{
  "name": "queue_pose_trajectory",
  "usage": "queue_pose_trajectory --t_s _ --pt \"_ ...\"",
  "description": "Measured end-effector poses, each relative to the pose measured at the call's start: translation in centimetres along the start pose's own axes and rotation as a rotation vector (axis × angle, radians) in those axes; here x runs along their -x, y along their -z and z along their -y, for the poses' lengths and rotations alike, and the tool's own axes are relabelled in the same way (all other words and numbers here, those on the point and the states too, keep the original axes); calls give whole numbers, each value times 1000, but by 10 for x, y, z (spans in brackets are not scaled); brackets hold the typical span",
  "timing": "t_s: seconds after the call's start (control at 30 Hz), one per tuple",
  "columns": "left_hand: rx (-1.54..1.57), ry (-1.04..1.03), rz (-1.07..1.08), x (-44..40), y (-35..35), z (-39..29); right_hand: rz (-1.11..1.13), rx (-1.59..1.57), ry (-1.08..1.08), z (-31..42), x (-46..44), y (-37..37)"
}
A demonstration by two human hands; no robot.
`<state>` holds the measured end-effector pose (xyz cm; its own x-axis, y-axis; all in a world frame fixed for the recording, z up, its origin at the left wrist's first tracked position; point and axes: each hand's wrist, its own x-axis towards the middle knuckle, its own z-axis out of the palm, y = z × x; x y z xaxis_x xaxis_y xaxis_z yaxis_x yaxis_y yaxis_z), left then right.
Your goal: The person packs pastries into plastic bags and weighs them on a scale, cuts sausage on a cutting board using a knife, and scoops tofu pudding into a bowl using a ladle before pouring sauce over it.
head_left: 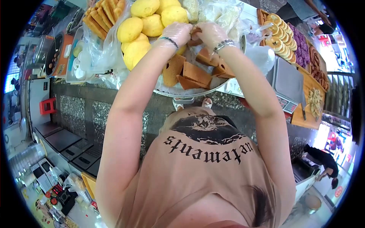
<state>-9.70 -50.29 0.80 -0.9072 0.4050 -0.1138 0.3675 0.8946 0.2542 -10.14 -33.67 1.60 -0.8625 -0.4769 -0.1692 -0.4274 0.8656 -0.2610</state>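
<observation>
- Where to look for the brown piece (195, 35)?
- Between left hand (178, 33) and right hand (211, 34), at the round tray (163, 91), with yellow buns (129, 29) on the left and brown cakes (197, 73) closer in
- And how tight?
- Right hand bunched up, fingers pinching the piece; left hand curled in close beside, but hard to tell if gripping
- Any trouble ahead?
- Maybe a drop, from slippery clear gloves (208, 29)
- Or a torn, crumbly piece, from squeezing too hard
- And maybe a knock to the piled-up cakes, from dipping too low
</observation>
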Motion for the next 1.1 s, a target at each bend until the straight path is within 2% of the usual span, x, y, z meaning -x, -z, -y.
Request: queue_pose_trajectory --t_s 0.1,0.17,0.2,0.23,0.27,0.3,0.33,0.43,0.5,0.53,0.6,0.63,0.67,0.73,0.77,0.8,0.87,0.9,1.0,1.1 --pt "26 -82 -30 11 -7 11 34 -136 -81 18 18 3" --pt "53 -150 -251 37 3 9 -333 -119 -120 22 37 3" --pt "71 -183 -360 53 9 5 -402 -182 -83 24 55 5" --pt "120 -83 -216 73 23 -2 -474 -242 -41 27 75 8" --pt "167 14 -67 96 33 -10 -416 -297 88 28 96 3" --pt "183 20 51 118 31 -16 -355 -356 210 32 118 -8" --pt "201 26 162 137 24 -22 -201 -314 189 38 136 -19" --pt "247 -5 83 173 -35 -27 -159 -333 145 50 149 -50" --pt "498 162 -174 175 -63 -38 -203 -226 146 51 146 -68" --pt "499 164 -173 176 -68 -43 -201 -227 147 50 145 -76" --pt "586 86 -175 177 -71 -52 -132 -307 98 47 142 -85" --pt "539 -76 -261 180 -68 -54 -130 -306 97 46 141 -85" --pt "541 -74 -262 178 -64 -55 -87 -357 51 44 141 -85" --pt "347 -328 -532 168 -55 -56 -43 -410 8 40 137 -90" --pt "267 -356 -581 161 -54 -53 -44 -402 26 34 133 -99" --pt "262 -356 -585 156 -54 -53 -48 -393 45 34 130 -98" --pt "380 -175 -597 149 -53 -57 -81 -387 49 35 130 -93" --pt "379 -154 -469 151 -54 -54 -69 -361 41 34 129 -91" --pt "277 -206 -356 157 -58 -59 -97 -353 19 32 127 -90" --pt "320 -85 -397 152 -61 -63 8 -408 51 30 124 -76"
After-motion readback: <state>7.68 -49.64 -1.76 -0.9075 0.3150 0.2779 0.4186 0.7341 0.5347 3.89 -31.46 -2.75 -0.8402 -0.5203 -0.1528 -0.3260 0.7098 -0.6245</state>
